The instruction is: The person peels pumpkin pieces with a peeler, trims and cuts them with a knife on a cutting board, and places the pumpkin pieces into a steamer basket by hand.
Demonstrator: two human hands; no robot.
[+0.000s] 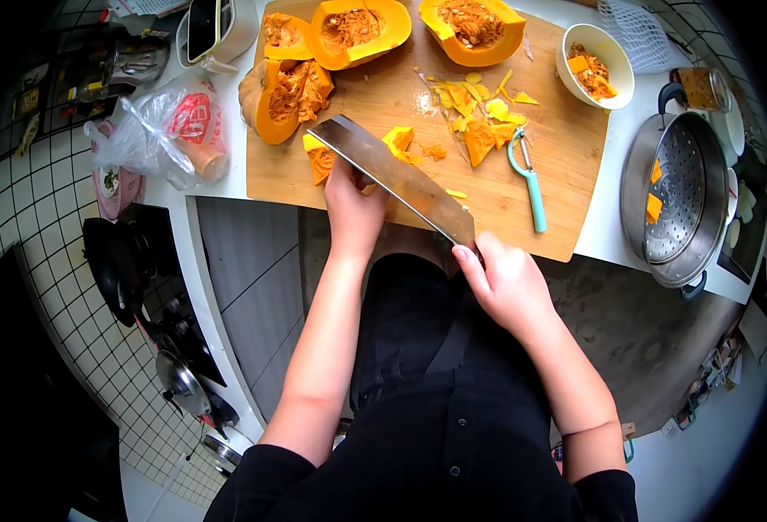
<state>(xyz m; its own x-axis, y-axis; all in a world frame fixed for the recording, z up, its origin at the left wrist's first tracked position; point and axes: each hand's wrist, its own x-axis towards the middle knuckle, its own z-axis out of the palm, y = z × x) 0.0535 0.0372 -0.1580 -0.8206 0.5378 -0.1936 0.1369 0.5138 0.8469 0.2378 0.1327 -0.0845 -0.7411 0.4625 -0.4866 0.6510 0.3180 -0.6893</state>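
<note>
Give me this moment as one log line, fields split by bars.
left hand: partly hidden by cleaver | right hand: holding cleaver | cutting board: pumpkin sections, peelings, teal-handled peeler | steamer: pumpkin chunks

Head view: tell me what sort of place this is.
Probably a home kitchen: cut pumpkin lies on a wooden cutting board, and a metal steamer stands on the counter beside it.

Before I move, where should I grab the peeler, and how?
Probably best by the teal handle, coming from the near edge of the cutting board. The peeler lies with that slim, straight handle pointing toward that edge and its blade away, beside pumpkin pieces, so gripping there should keep clear of the blade.
</note>
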